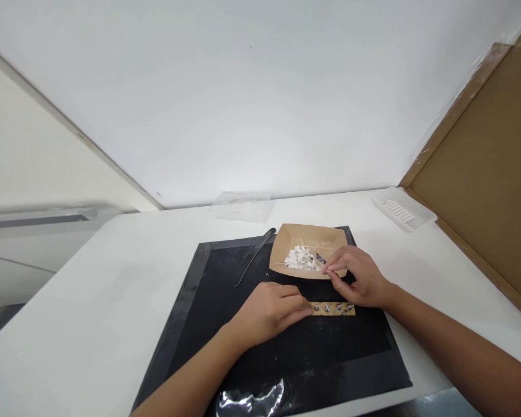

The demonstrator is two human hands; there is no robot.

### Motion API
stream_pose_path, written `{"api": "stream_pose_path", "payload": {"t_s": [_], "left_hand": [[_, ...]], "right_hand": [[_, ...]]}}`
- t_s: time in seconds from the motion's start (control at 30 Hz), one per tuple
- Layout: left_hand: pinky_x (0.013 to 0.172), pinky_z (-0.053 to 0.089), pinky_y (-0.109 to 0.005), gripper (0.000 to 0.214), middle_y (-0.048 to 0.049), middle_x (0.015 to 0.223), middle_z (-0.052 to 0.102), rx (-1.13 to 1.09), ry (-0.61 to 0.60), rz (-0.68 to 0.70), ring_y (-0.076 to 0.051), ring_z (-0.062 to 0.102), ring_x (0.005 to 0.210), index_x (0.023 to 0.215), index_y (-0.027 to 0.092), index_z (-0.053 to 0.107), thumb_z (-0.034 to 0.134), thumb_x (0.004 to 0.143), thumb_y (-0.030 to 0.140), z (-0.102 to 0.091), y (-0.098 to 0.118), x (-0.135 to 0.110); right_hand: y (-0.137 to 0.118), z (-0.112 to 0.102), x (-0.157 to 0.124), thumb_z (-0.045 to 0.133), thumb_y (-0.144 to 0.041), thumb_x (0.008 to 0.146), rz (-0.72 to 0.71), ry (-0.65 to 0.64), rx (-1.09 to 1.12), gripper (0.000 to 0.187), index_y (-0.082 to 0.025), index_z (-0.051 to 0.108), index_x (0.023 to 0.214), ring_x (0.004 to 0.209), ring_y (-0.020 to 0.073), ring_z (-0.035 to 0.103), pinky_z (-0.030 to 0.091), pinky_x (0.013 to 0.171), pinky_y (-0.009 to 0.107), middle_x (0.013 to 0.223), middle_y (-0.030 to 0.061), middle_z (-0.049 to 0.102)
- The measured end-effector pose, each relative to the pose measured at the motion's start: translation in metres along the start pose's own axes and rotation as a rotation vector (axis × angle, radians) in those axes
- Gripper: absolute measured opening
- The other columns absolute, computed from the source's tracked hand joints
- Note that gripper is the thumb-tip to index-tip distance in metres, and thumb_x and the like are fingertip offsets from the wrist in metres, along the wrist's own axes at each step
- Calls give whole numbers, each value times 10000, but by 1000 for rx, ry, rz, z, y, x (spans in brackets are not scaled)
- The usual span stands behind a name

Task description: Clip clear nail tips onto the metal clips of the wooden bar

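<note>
My left hand (272,311) rests on the black mat (208,324), its closed fingers pressing the left end of a tan strip (332,308) that carries several small metal studs. My right hand (358,278) hovers at the front edge of the brown paper tray (286,237), thumb and forefinger pinched together over it; what they pinch is too small to name. The tray holds a heap of small white pieces (301,259) and a few thin sticks.
A slim dark metal tool (254,255) lies on the mat left of the tray. A clear plastic box (242,205) stands at the back of the white table, a clear tray (403,209) at the back right. A cardboard sheet (486,174) leans on the right.
</note>
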State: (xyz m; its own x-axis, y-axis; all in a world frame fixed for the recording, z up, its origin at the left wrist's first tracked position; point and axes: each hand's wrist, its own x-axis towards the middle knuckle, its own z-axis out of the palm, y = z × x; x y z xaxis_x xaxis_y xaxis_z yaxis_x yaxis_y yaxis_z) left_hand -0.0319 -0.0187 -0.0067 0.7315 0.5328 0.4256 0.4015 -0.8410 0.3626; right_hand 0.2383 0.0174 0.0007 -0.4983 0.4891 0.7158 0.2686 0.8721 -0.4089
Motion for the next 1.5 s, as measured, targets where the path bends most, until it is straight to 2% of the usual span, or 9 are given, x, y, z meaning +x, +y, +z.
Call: {"api": "stream_pose_path", "payload": {"t_s": [0.4, 0.5, 0.6, 0.73, 0.87, 1.1, 1.27, 1.5], "left_hand": [[600, 439, -227, 161, 24, 796, 749, -18, -12, -22, -102, 690, 645, 945, 207, 709, 637, 1064, 288, 0, 2, 1], [607, 460, -220, 71, 30, 811, 758, -24, 9, -46, -106, 700, 646, 1032, 208, 693, 663, 1046, 271, 0, 3, 0], [602, 476, -216, 125, 22, 873, 771, -30, 21, -76, -107, 700, 650, 1128, 204, 660, 691, 1020, 259, 0, 6, 1], [626, 508, -233, 166, -26, 980, 757, 3, 41, -42, -136, 714, 748, 1097, 200, 662, 733, 987, 302, 0, 12, 4], [785, 573, -297, 244, -59, 1004, 753, -13, 157, -49, -191, 715, 903, 1129, 192, 680, 777, 955, 332, 6, 20, 10], [787, 558, -300, 56, -41, 901, 726, -74, 185, -84, -184, 654, 879, 982, 208, 723, 754, 967, 251, 23, 29, 21], [802, 567, -310, 19, -41, 901, 744, -81, 164, -82, -194, 649, 891, 993, 199, 722, 722, 975, 193, 27, 27, 22], [833, 602, -316, 103, -60, 988, 778, -94, 105, -105, -194, 698, 929, 1085, 202, 756, 683, 1020, 231, 29, 27, 16]], "right_hand": [[0, 0, 0, 662, -73, 935, -2, -2, -2, 236, -257, 565, 1047, 885, 215, 738, 592, 790, 389, 955, 41, 768], [0, 0, -1, 658, -69, 940, -13, -6, 4, 243, -257, 566, 1064, 884, 211, 731, 592, 785, 383, 959, 41, 767], [-1, -1, -1, 658, -67, 943, -7, -5, 12, 245, -256, 563, 1066, 885, 208, 725, 594, 776, 374, 963, 44, 766], [-1, -1, 0, 656, -71, 947, 8, -9, 20, 243, -256, 560, 1071, 891, 210, 719, 597, 769, 373, 965, 45, 760], [-1, 0, 0, 649, -72, 952, -1, -28, 17, 239, -250, 558, 1083, 891, 214, 709, 601, 759, 376, 968, 56, 749], [-1, 2, 1, 652, -61, 943, -27, -14, 9, 247, -247, 558, 1076, 878, 211, 692, 606, 756, 371, 962, 61, 725], [-2, 2, 2, 651, -62, 938, -35, -20, 10, 243, -247, 559, 1066, 875, 210, 695, 603, 753, 361, 963, 58, 723], [-2, 2, 2, 638, -70, 947, -35, -25, 13, 240, -251, 562, 1086, 885, 209, 693, 604, 767, 365, 976, 55, 735]]}}
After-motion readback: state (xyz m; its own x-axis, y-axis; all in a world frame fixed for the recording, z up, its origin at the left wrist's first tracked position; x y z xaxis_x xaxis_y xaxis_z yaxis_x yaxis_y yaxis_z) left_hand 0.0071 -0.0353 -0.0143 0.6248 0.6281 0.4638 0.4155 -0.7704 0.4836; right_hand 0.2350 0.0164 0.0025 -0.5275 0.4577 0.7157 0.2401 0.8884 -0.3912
